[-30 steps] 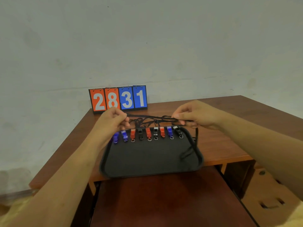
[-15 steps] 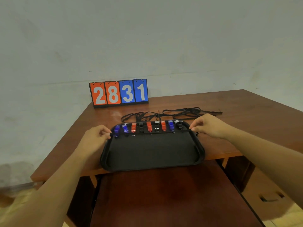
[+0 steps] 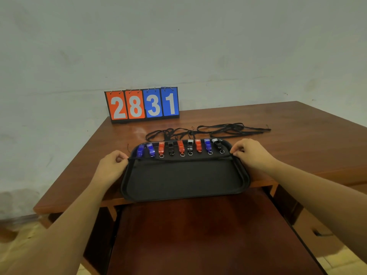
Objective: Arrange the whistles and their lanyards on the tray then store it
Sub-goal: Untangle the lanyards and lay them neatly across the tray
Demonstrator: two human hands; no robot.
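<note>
A black tray (image 3: 184,187) lies at the near edge of the wooden surface (image 3: 297,135), and its near rim overhangs that edge. Nine whistles (image 3: 180,147) in blue, red and black stand in a row along the tray's far side. Just near of that row, one black lanyard (image 3: 178,160) is stretched straight across the tray from left rim to right rim. The left hand (image 3: 111,167) pinches its left end at the tray's left rim, fingers curled. The right hand (image 3: 251,153) pinches the right end at the right rim. More black lanyards (image 3: 218,130) lie in a loose tangle on the surface just beyond the tray. A flip scoreboard (image 3: 142,104) reading 2831 stands against the wall at the far edge.
</note>
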